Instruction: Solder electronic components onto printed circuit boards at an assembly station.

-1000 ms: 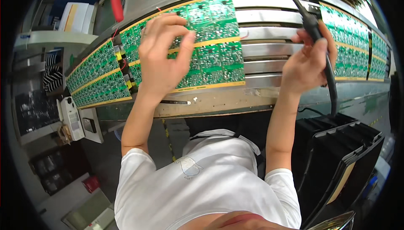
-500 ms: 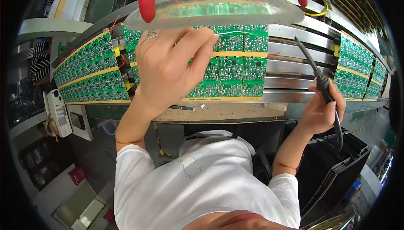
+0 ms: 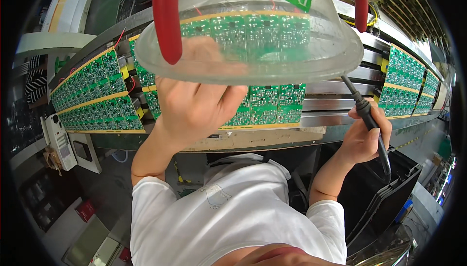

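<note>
Green and yellow-edged, the circuit panel [image 3: 279,104] lies across metal rails [image 3: 321,104], likely for even support, beneath the left hand [image 3: 194,105]; its fingers curl behind a clear hood [image 3: 292,74], and whether they hold anything I cannot tell. The right hand [image 3: 367,137] closes its fingers round the soldering iron [image 3: 372,117], probably gripping the handle to avoid heat. The black case [image 3: 360,190] hides any contents.

Over on the table [image 3: 116,142] there's a left panel [image 3: 99,96], middle circuit panel [image 3: 277,108] and right panel [image 3: 401,74] — hood [image 3: 292,71] above the middle one, rails [image 3: 321,104] right of it.
</note>
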`<state>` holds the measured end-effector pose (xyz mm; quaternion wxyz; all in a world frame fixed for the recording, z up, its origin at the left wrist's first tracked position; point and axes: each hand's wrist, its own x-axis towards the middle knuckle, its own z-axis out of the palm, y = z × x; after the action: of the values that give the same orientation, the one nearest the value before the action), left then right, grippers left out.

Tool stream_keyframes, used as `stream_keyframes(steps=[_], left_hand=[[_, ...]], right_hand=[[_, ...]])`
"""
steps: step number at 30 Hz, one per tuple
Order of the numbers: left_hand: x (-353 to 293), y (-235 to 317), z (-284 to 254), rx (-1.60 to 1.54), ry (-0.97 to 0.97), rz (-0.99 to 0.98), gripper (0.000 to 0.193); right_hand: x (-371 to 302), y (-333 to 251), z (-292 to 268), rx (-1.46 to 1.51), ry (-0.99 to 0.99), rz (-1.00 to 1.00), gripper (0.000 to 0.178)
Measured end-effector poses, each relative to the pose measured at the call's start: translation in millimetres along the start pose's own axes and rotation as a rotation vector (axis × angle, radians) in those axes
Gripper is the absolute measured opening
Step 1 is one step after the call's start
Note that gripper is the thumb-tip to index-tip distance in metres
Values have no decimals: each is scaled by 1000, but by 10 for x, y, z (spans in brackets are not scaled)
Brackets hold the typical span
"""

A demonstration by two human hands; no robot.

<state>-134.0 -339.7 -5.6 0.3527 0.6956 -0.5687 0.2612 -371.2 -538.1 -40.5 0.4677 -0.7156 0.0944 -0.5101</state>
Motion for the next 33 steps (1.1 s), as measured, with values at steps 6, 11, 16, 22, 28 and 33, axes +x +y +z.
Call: stream_keyframes(steps=[6, 11, 16, 22, 28, 33], left_hand=[[-87, 90, -57, -47, -29, -26, 27], [-115, 144, -85, -107, -82, -110, 25], [-140, 162, -127, -73, -133, -127, 20], [-128, 178, -98, -32, -138, -125, 19], [-108, 160, -70, -58, -169, -103, 20], [-23, 170, -167, -96, -195, -6, 18]], right_hand=[[-28, -59, 63, 54, -146, -103, 35], [-88, -229, 341, -92, -129, -130, 29], [-142, -239, 443, -162, -152, -126, 27], [-115, -291, 473, -210, -153, -136, 22], [-37, -270, 495, -214, -239, -207, 21], [225, -202, 401, -171, 17, -375, 31]])
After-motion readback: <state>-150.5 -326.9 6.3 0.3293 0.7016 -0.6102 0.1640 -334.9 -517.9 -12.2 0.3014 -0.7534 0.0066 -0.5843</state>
